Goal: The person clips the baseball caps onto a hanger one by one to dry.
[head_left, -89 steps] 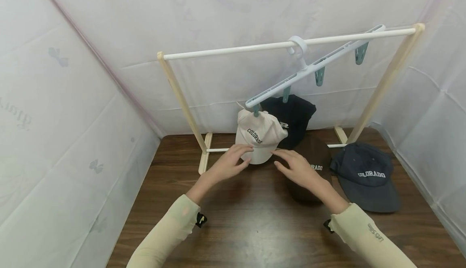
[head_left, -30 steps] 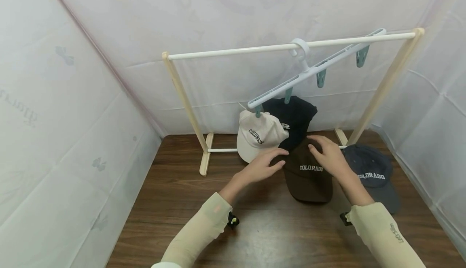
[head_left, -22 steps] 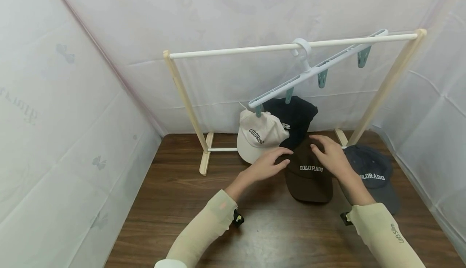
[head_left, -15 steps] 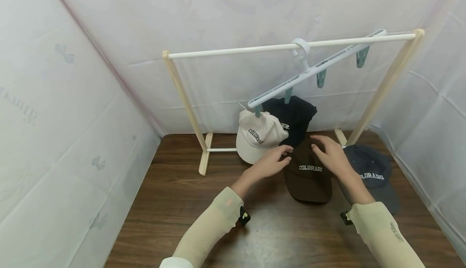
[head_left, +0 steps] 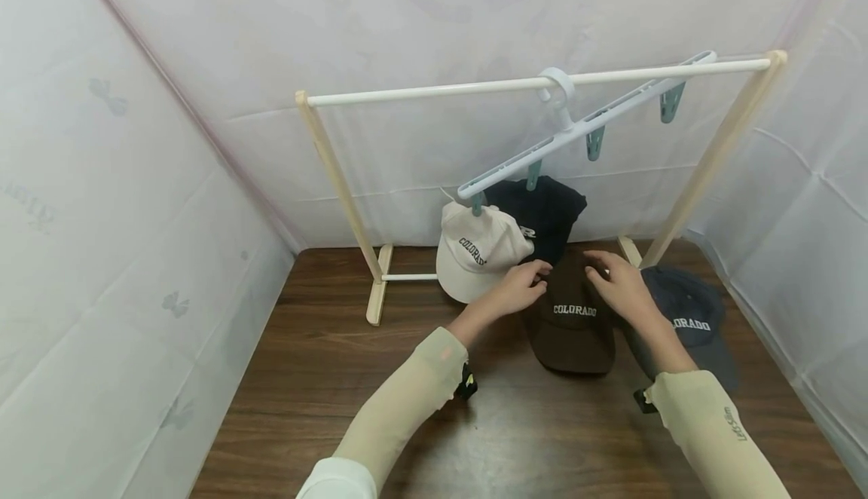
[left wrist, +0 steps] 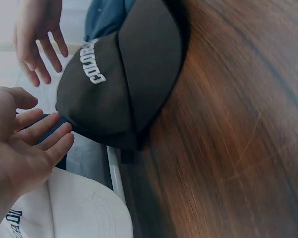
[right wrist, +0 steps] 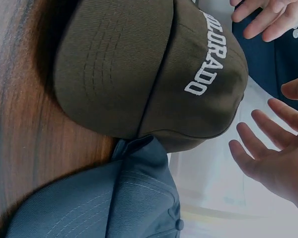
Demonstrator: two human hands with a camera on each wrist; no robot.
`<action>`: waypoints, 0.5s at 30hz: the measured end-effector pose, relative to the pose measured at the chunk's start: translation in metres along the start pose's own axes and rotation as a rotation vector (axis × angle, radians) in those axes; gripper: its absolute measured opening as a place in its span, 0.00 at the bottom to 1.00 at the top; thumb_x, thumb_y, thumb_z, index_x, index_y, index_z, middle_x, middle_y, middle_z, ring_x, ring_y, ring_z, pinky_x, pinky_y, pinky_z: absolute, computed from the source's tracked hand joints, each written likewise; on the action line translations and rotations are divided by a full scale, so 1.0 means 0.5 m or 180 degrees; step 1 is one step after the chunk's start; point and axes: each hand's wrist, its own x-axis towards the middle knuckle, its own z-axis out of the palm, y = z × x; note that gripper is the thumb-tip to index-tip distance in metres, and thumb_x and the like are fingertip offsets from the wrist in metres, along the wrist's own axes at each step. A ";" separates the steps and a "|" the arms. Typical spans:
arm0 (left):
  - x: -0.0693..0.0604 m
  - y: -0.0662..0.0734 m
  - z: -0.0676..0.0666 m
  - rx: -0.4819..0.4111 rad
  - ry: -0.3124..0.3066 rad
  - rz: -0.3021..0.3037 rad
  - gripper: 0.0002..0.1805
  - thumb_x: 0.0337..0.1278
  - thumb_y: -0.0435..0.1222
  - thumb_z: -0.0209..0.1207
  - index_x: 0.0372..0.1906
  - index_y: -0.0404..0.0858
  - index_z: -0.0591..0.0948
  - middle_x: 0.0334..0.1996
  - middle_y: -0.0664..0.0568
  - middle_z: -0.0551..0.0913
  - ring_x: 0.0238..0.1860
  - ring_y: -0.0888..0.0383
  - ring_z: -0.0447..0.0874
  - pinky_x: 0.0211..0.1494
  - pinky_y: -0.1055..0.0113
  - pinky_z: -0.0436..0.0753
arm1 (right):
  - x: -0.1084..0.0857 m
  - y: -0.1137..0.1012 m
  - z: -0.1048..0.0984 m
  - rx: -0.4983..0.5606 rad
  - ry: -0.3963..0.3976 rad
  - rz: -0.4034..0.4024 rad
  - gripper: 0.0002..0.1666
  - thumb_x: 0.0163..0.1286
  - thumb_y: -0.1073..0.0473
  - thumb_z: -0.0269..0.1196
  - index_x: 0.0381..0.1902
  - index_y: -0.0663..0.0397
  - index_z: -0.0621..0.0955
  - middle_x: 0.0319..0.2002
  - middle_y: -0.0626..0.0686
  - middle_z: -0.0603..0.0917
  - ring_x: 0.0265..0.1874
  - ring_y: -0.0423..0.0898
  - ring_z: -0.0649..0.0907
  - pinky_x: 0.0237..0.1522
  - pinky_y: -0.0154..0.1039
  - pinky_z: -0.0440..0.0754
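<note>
Cap (head_left: 572, 341) on table (head_left: 325, 363); second cap (head_left: 695, 303) right; hanger (head_left: 579, 131) on rack (head_left: 338, 182) behind

Brown COLORADO cap (head_left: 571, 333), upright on wooden table (head_left: 305, 378).

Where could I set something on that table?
Bare tabletop lies between the left sleeve and the rack's left foot, and in front of the brown baseball cap. Crowded around it: cream cap, black cap, navy cap, left hand and right hand.

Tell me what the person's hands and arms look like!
The left hand and right hand wear no gloves. The left sleeve and right sleeve are pale yellow-green; the right one has dark lettering. White cloth shows at the left sleeve's upper end. A small black gadget sits by each wrist.
</note>
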 end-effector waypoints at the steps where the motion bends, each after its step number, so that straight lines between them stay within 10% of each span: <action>1: 0.003 -0.002 0.000 0.0028 -0.0010 -0.0011 0.21 0.76 0.32 0.51 0.69 0.34 0.72 0.63 0.44 0.79 0.61 0.53 0.81 0.61 0.72 0.78 | 0.000 0.000 -0.001 0.0002 -0.0011 0.0001 0.26 0.81 0.55 0.53 0.70 0.63 0.72 0.65 0.71 0.74 0.58 0.69 0.77 0.54 0.67 0.76; 15: 0.045 -0.012 -0.011 0.0118 0.0036 -0.0252 0.22 0.78 0.35 0.49 0.71 0.36 0.70 0.69 0.46 0.74 0.64 0.52 0.79 0.62 0.69 0.78 | 0.017 0.021 0.004 0.0031 -0.0045 0.0072 0.27 0.81 0.55 0.52 0.70 0.64 0.71 0.63 0.71 0.75 0.58 0.69 0.78 0.57 0.66 0.76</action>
